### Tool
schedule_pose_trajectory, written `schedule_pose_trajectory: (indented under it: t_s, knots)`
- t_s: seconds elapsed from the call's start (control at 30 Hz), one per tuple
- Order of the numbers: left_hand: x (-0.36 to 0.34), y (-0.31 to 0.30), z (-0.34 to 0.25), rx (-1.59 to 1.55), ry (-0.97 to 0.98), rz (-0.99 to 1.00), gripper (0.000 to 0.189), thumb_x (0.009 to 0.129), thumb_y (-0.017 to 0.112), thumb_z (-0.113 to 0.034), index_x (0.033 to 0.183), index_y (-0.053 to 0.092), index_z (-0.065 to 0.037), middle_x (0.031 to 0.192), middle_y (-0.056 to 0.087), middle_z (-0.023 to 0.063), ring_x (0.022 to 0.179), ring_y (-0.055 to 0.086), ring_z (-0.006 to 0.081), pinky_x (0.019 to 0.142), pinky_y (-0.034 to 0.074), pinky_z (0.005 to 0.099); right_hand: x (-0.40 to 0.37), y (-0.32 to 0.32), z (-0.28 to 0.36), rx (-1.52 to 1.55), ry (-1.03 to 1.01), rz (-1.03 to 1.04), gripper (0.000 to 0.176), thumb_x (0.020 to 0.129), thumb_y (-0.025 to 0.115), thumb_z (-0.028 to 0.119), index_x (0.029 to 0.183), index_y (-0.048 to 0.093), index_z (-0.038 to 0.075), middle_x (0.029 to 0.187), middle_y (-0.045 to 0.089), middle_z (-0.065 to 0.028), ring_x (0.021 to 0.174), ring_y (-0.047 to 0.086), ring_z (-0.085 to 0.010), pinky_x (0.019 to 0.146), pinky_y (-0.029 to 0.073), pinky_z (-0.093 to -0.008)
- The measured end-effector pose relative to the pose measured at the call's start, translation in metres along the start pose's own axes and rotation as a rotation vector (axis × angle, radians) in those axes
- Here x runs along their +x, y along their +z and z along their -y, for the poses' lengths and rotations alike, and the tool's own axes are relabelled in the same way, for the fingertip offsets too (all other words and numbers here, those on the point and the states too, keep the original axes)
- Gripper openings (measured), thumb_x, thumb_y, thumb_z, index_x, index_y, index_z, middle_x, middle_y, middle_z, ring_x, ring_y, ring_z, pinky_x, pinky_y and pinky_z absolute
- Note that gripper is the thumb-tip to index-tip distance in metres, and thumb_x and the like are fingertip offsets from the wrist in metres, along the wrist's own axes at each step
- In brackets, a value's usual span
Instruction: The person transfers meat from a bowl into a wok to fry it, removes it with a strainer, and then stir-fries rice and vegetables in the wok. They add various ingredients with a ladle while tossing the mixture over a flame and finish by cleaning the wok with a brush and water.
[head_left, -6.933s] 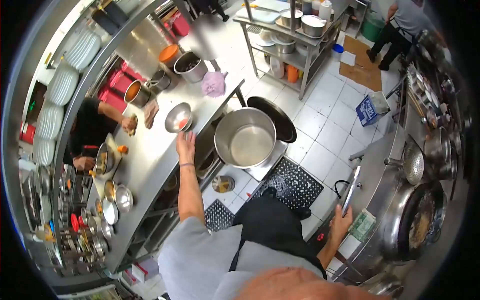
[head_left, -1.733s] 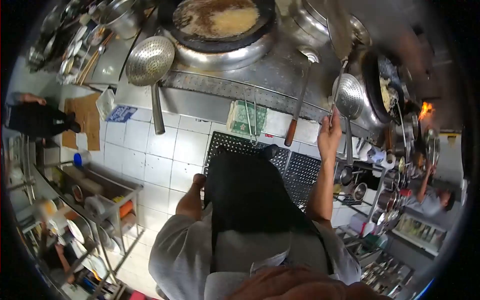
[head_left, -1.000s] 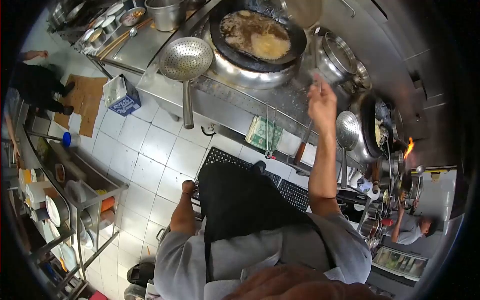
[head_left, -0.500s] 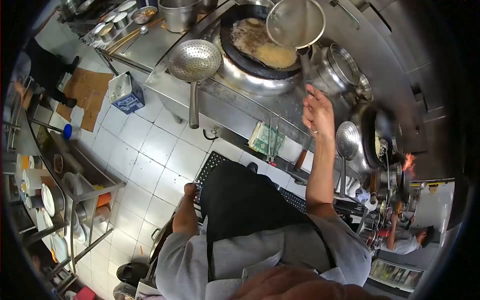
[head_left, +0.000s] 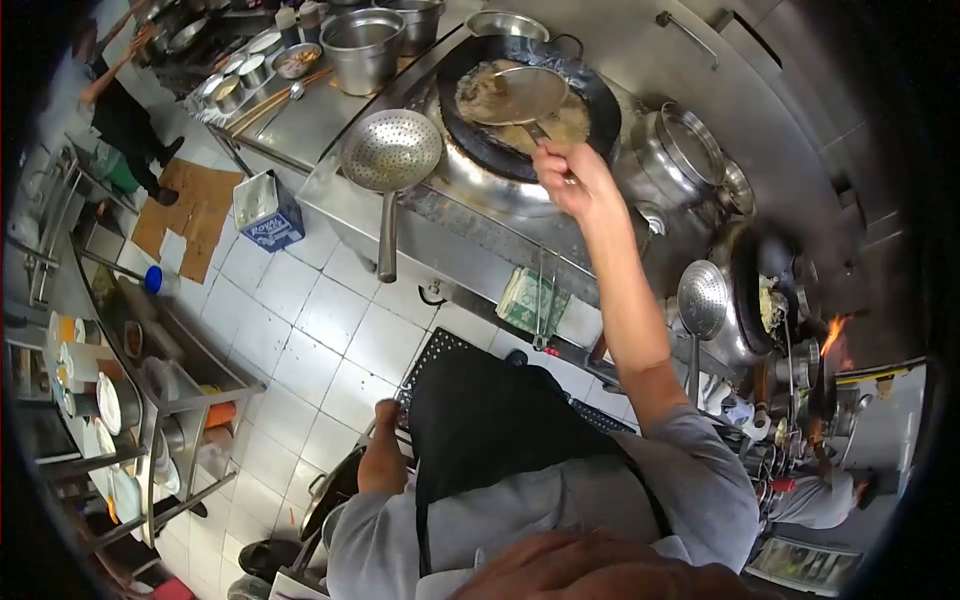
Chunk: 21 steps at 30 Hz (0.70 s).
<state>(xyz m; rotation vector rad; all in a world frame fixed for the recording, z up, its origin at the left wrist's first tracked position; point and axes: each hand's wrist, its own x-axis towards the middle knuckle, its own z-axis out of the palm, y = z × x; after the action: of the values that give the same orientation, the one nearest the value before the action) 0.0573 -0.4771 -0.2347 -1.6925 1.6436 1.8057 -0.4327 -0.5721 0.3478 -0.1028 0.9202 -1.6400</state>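
Observation:
My right hand (head_left: pixel 577 178) is closed around the handle of a round mesh strainer (head_left: pixel 522 95). The strainer is over the wok (head_left: pixel 603 112), its mesh overlapping the bubbling liquid (head_left: pixel 478 98) and brown food inside. Beneath the wok is a shiny metal burner ring (head_left: pixel 500 195). To the left, a perforated ladle (head_left: pixel 391 150) rests with its long handle hanging over the counter's front edge. My left hand (head_left: pixel 386 411) hangs low beside the black apron (head_left: pixel 480 420), small in view with its fingers hidden.
Metal pots (head_left: pixel 364 50) stand at the back left. A square tin (head_left: pixel 268 212) is on the tiled floor beside the counter. Right of the wok are stacked steel bowls (head_left: pixel 690 145), another perforated ladle (head_left: pixel 703 298) and a flame (head_left: pixel 833 333). Co-workers (head_left: pixel 125 110) stand at both sides.
My right hand has moved left and forward, lowering the strainer from above the wok's right side to over its middle. The view has shifted slightly, and the co-worker at left shows more fully.

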Motion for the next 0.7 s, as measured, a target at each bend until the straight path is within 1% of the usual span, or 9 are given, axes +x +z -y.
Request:
schedule_pose_trajectory:
  t_s: [0.03, 0.07, 0.13, 0.27, 0.3, 0.4, 0.53, 0.67, 0.7]
  knots:
    - [-0.024, -0.005, -0.005, -0.764, -0.365, 0.071, 0.013, 0.081, 0.058, -0.007, 0.07, 0.064, -0.005, 0.064, 0.062, 0.0088, 0.053, 0.063, 0.0229, 0.045, 0.05, 0.0391, 0.01, 0.004, 0.006, 0.076, 0.018, 0.002, 0.004, 0.095, 0.045, -0.001, 0.094, 0.042, 0.001, 0.077, 0.045, -0.0049, 0.049, 0.037, -0.0081, 0.043, 0.027, -0.0238]
    - [-0.041, 0.001, -0.02, -0.646, -0.4, -0.098, 0.013, 0.083, 0.055, -0.007, 0.071, 0.062, -0.005, 0.063, 0.06, 0.0093, 0.049, 0.059, 0.0224, 0.044, 0.049, 0.0385, 0.016, 0.005, 0.014, 0.151, 0.033, 0.003, 0.004, 0.095, 0.045, -0.001, 0.094, 0.042, 0.0, 0.077, 0.045, -0.0052, 0.049, 0.037, -0.0083, 0.043, 0.027, -0.0236]
    - [-0.054, 0.006, -0.009, -0.774, -0.39, -0.056, 0.009, 0.088, 0.051, -0.009, 0.084, 0.058, -0.005, 0.069, 0.057, 0.0099, 0.054, 0.058, 0.0228, 0.048, 0.051, 0.0377, 0.023, -0.003, 0.028, 0.157, 0.027, 0.029, 0.005, 0.095, 0.046, -0.001, 0.1, 0.043, -0.002, 0.078, 0.046, -0.0062, 0.049, 0.038, -0.0081, 0.042, 0.027, -0.023]
    - [-0.062, 0.034, -0.001, -0.722, -0.305, -0.097, 0.012, 0.09, 0.047, -0.009, 0.084, 0.057, -0.006, 0.068, 0.055, 0.0091, 0.055, 0.058, 0.0232, 0.047, 0.049, 0.0378, 0.016, -0.036, 0.054, 0.237, 0.065, 0.166, 0.019, 0.096, 0.047, -0.001, 0.115, 0.045, -0.005, 0.082, 0.047, -0.0077, 0.047, 0.038, -0.0072, 0.038, 0.027, -0.022]
    - [-0.072, 0.025, -0.009, -0.868, -0.403, -0.013, 0.012, 0.09, 0.048, -0.009, 0.081, 0.054, -0.007, 0.065, 0.052, 0.0084, 0.049, 0.054, 0.0212, 0.043, 0.045, 0.0361, 0.01, -0.044, 0.062, 0.28, 0.075, 0.15, 0.027, 0.097, 0.046, 0.001, 0.123, 0.044, -0.005, 0.086, 0.049, -0.0079, 0.046, 0.038, -0.006, 0.035, 0.028, -0.0212]
    - [-0.067, 0.039, 0.001, -0.877, -0.176, 0.133, 0.016, 0.091, 0.047, -0.01, 0.075, 0.052, -0.009, 0.062, 0.05, 0.0071, 0.044, 0.048, 0.019, 0.04, 0.038, 0.0336, -0.02, -0.061, 0.101, 0.235, 0.052, 0.289, 0.027, 0.098, 0.046, 0.004, 0.124, 0.046, -0.004, 0.087, 0.052, -0.0084, 0.046, 0.039, -0.0054, 0.034, 0.03, -0.0212]
    - [-0.127, 0.049, -0.094, -0.609, -0.208, -0.078, 0.021, 0.091, 0.046, -0.014, 0.071, 0.051, -0.009, 0.062, 0.05, 0.0052, 0.044, 0.045, 0.0171, 0.04, 0.034, 0.0312, -0.087, -0.076, 0.169, -0.224, -0.412, 0.168, 0.034, 0.098, 0.049, 0.007, 0.131, 0.046, -0.002, 0.087, 0.052, -0.0048, 0.047, 0.036, -0.0028, 0.033, 0.029, -0.0198]
    - [-0.129, 0.067, -0.096, -0.52, -0.119, -0.09, 0.019, 0.09, 0.048, -0.014, 0.074, 0.054, -0.008, 0.065, 0.055, 0.0047, 0.047, 0.048, 0.0158, 0.04, 0.035, 0.0305, -0.143, -0.115, 0.239, -0.764, -0.95, -0.306, 0.039, 0.098, 0.053, 0.013, 0.135, 0.048, -0.001, 0.075, 0.054, -0.0005, 0.046, 0.038, -0.0022, 0.033, 0.029, -0.0199]
    - [-0.129, 0.071, -0.093, -0.48, -0.092, -0.09, 0.018, 0.09, 0.048, -0.014, 0.074, 0.055, -0.008, 0.066, 0.056, 0.0045, 0.048, 0.049, 0.0155, 0.04, 0.035, 0.0304, -0.151, -0.137, 0.263, -0.913, -0.995, -0.476, 0.04, 0.098, 0.054, 0.015, 0.134, 0.049, 0.0, 0.072, 0.056, -0.0032, 0.049, 0.046, -0.0079, 0.037, 0.036, -0.0239]
